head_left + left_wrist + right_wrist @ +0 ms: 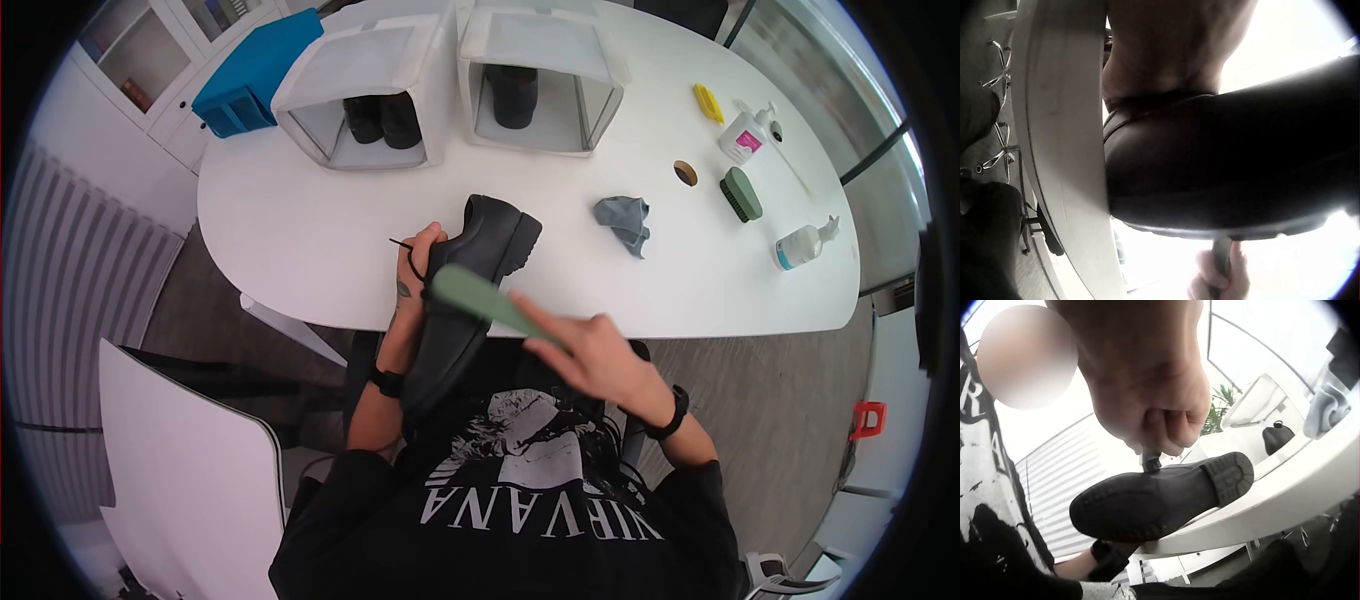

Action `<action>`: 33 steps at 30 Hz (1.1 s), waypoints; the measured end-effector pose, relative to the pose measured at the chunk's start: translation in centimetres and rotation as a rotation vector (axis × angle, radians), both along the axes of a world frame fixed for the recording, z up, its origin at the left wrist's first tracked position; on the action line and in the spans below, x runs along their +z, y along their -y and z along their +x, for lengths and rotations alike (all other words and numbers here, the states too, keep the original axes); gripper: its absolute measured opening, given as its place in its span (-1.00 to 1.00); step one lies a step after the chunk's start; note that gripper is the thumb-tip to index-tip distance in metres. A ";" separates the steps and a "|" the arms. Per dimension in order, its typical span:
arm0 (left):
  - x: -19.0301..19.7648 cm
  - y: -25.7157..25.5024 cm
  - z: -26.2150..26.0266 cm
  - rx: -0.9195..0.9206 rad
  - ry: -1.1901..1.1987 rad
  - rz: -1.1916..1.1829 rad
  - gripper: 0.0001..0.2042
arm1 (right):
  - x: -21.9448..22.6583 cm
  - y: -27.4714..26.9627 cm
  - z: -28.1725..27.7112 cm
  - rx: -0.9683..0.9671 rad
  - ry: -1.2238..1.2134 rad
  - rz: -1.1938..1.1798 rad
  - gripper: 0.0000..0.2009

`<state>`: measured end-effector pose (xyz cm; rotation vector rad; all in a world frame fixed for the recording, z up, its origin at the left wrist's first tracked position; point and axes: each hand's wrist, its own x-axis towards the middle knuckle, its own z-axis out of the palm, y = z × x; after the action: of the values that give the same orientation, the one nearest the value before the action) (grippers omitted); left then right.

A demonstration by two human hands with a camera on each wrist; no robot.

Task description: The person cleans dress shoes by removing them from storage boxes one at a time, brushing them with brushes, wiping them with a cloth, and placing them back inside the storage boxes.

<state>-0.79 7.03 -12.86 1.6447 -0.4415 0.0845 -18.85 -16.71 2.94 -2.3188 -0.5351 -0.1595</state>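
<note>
A black lace-up shoe (pixel 455 320) is held at the table's front edge, heel away from the body and toe toward the shirt. The left hand (pixel 412 275) grips it at the opening, by the laces. Over the shoe's upper, the right hand (pixel 590 355) holds a green-backed brush (pixel 475 298) by its handle end. In the right wrist view, the right hand (pixel 1157 412) is curled round the brush, whose dark bristles (pixel 1152 464) meet the side of the shoe (pixel 1147 503), with the sole facing the camera. The left wrist view shows the shoe (pixel 1210 162) close up.
On the white table (pixel 330 250) stand two boxes (pixel 350 60) with dark shoes inside, and a blue case (pixel 255 75). To the right lie a grey cloth (pixel 626 222), a second green brush (pixel 742 195), a yellow item (pixel 708 102) and two bottles (pixel 800 247).
</note>
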 end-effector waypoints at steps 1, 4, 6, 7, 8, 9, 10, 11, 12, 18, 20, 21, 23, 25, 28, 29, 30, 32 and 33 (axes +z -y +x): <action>2.2 0.1 -0.3 -0.040 0.059 0.038 -0.78 | 0.7 -0.9 -1.2 0.084 -0.038 -0.043 -0.38; 2.2 0.5 0.1 0.015 -0.460 -0.164 -0.77 | 2.1 -1.9 -2.2 0.240 -0.086 -0.198 -0.33; 0.3 0.3 0.4 0.014 -0.307 -0.148 -0.74 | 0.7 -0.1 0.3 0.057 0.077 -0.073 -0.35; -0.5 0.2 0.1 0.022 -0.155 -0.139 -0.71 | 1.6 0.5 0.3 -0.041 -0.080 -0.072 -0.36; 3.0 1.1 -1.4 0.075 0.005 -0.067 -0.67 | 1.3 0.1 0.1 -0.026 0.000 -0.040 -0.37; 3.2 1.3 -1.5 0.084 0.011 -0.071 -0.67 | 2.1 -0.4 -1.2 0.016 -0.123 -0.130 -0.37; 3.4 1.4 -1.3 0.084 -0.200 -0.254 -0.67 | 2.0 -0.7 -1.8 0.082 -0.042 -0.120 -0.37; 3.6 1.7 -1.1 0.072 -0.411 -0.435 -0.64 | 1.9 -0.9 -2.1 0.139 0.041 -0.110 -0.36; 9.0 2.5 -2.5 0.047 -0.318 -0.322 -0.51 | 3.2 -0.7 -2.6 0.135 -0.049 -0.234 -0.37; 14.0 5.4 -1.2 0.407 0.224 0.198 -0.51 | 2.1 1.9 -3.5 -0.276 -0.002 0.000 -0.39; 13.5 5.0 -0.6 0.302 0.263 0.428 -0.65 | 2.2 2.0 -3.6 -0.380 -0.034 0.077 -0.40; 13.4 4.5 -0.3 0.305 0.264 0.427 -0.65 | 1.7 2.1 -3.6 -0.377 -0.031 0.077 -0.40; 13.2 3.1 0.1 0.121 0.450 0.484 -0.64 | 0.1 2.0 -3.8 -0.372 0.044 0.066 -0.43; 13.0 0.2 1.6 0.055 0.713 0.541 -0.61 | -0.2 1.6 -3.8 -0.402 -0.025 0.067 -0.44; 14.3 -2.2 2.4 -0.116 0.608 0.758 -0.59 | -1.5 0.9 -3.4 -0.426 -0.066 0.063 -0.49; 13.9 -1.8 1.9 -0.062 0.617 0.801 -0.60 | -2.1 0.6 -3.2 -0.426 -0.045 0.060 -0.52; 13.7 -1.4 1.2 -0.006 0.627 0.843 -0.60 | -2.7 0.1 -3.0 -0.430 -0.040 0.062 -0.52; 13.9 -0.3 -0.1 0.015 0.589 0.915 -0.58 | -3.9 -0.6 -2.6 -0.446 -0.060 0.017 -0.66; 14.0 0.4 -1.0 0.031 0.539 0.989 -0.56 | -4.1 -0.4 -2.5 -0.456 -0.056 0.016 -0.66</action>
<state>-1.76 6.61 1.11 2.6082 -0.9681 0.3856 -21.31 -16.31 -1.18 -2.3878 0.0314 -0.3107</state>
